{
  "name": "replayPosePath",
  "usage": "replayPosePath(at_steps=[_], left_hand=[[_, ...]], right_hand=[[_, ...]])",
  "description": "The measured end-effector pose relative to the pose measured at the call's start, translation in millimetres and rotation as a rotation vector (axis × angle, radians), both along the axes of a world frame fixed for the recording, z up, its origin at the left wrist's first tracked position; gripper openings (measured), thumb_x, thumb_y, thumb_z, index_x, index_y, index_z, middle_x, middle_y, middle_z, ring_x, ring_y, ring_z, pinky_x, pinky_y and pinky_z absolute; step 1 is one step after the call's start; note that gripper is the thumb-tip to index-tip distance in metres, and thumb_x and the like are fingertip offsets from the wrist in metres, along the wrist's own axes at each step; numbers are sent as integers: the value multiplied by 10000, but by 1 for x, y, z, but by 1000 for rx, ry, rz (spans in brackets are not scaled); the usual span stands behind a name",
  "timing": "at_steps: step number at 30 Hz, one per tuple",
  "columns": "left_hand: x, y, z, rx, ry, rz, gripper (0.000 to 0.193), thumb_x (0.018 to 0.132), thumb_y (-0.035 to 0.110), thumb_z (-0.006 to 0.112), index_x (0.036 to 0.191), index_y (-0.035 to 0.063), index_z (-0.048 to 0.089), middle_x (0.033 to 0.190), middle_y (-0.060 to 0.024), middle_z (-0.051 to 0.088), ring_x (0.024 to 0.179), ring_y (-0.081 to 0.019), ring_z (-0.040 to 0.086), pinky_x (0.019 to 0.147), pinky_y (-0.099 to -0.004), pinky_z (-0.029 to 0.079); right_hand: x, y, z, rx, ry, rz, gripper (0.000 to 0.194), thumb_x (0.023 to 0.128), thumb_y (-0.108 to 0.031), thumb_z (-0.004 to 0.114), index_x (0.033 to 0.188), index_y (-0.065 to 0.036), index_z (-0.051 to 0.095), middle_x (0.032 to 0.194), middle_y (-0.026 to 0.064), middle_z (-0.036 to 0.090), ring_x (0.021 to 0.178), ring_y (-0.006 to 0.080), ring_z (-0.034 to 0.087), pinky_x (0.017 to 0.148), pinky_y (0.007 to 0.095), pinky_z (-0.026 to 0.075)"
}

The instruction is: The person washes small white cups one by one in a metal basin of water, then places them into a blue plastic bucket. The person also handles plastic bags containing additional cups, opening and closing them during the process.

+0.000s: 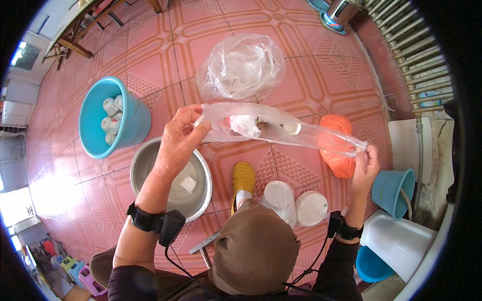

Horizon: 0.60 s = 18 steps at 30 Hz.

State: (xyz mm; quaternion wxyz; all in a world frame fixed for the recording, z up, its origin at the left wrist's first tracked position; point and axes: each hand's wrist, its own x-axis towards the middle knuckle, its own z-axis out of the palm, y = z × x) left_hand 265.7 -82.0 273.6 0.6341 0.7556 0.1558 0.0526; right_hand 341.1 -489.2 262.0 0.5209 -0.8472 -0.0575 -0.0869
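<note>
A clear plastic bag (pixel 271 112) is stretched sideways in the air between my two hands. My left hand (pixel 185 129) pinches one end of its rim between thumb and fingers. At the opposite end, the fingertips of my right hand (pixel 366 161) grip a gathered edge. Behind and through the film I see a crumpled white plastic bundle (pixel 245 125) and a pale, cup-like piece (pixel 292 128); whether they lie inside the bag or beyond it I cannot tell. An orange plastic bag (pixel 335 165) rests on the floor close to my right hand, partly behind the film.
A blue bucket (pixel 140 122) holding several white cups (pixel 110 106) stands left. Below it sits a metal basin (pixel 206 188) with cloudy liquid and a white piece. Another clear bag (pixel 241 66) lies ahead. Two white wrapped bundles (pixel 278 197) stand by my yellow shoe (pixel 243 175). A radiator (pixel 421 60) lines the right wall.
</note>
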Motion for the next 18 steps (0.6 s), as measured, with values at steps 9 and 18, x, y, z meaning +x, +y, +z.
replayPosePath(at_steps=[9,18], left_hand=[[20,-38,5,391,-369,-66,210,722,79,743,847,21,585,1115,-133,496,985,-264,558,850,-342,468],[12,-28,-9,237,-379,-56,282,727,48,730,948,41,555,1269,-175,497,1186,-326,501,959,-393,426]], right_hand=[[9,48,26,143,-64,159,193,876,2,554,1068,10,538,1167,101,552,1083,169,521,973,327,398],[0,46,14,40,-56,204,216,897,-15,545,1112,-3,532,1102,79,578,1034,147,537,927,296,422]])
